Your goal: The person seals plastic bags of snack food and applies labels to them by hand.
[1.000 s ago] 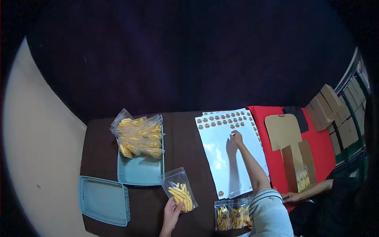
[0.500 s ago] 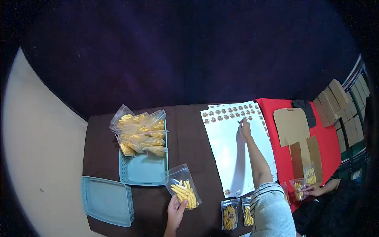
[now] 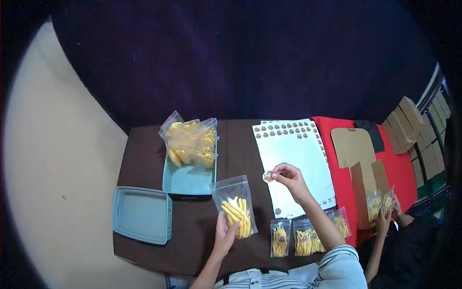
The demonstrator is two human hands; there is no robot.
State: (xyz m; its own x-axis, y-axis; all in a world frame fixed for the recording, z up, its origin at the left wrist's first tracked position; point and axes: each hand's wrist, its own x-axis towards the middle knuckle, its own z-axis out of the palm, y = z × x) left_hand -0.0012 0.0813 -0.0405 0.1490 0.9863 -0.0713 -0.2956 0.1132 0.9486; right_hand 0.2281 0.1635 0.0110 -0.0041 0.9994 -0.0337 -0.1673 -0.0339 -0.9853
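Observation:
My left hand (image 3: 227,232) grips a clear zip bag (image 3: 237,207) of yellow stick snacks by its lower left side. The face of this bag shows no label. Between the thumb and fingers of my right hand (image 3: 288,179) is a small round sticker (image 3: 268,177), held over the left edge of the white sticker sheet (image 3: 293,159). Rows of round stickers run along the top of that sheet, with a gap in the second row. In front of the sheet lie several filled bags (image 3: 280,239), some with a round sticker on them.
A blue basket (image 3: 190,182) holds several snack bags at its far end. To its left sits another blue basket (image 3: 142,216). On the red cloth, a co-worker's hands (image 3: 385,221) hold a bag beside an open cardboard box (image 3: 358,192). Stacked boxes (image 3: 402,125) stand far right.
My right hand has come back from the sheet's upper rows towards me, now with a sticker. My left hand still holds its bag. The co-worker's bag is now at the cardboard box.

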